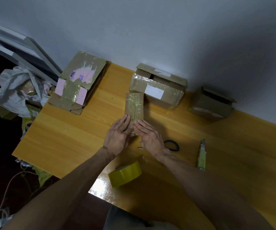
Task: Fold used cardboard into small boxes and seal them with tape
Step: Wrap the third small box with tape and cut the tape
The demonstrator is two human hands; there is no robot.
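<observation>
A small brown cardboard box (134, 105), covered in shiny tape, lies on the yellow wooden table (67, 138) near its middle. My left hand (118, 134) and my right hand (148, 135) both press flat on the box's near end with straight fingers, side by side. A roll of yellow tape (124, 173) lies on the table near me, between my forearms.
A flattened taped carton with pink patches (79, 83) lies at the back left. Two cardboard boxes (157, 87) (212, 105) stand against the wall. Scissors (172, 145) and a utility knife (201, 155) lie to the right. A white plastic bag (17, 90) sits off the table's left edge.
</observation>
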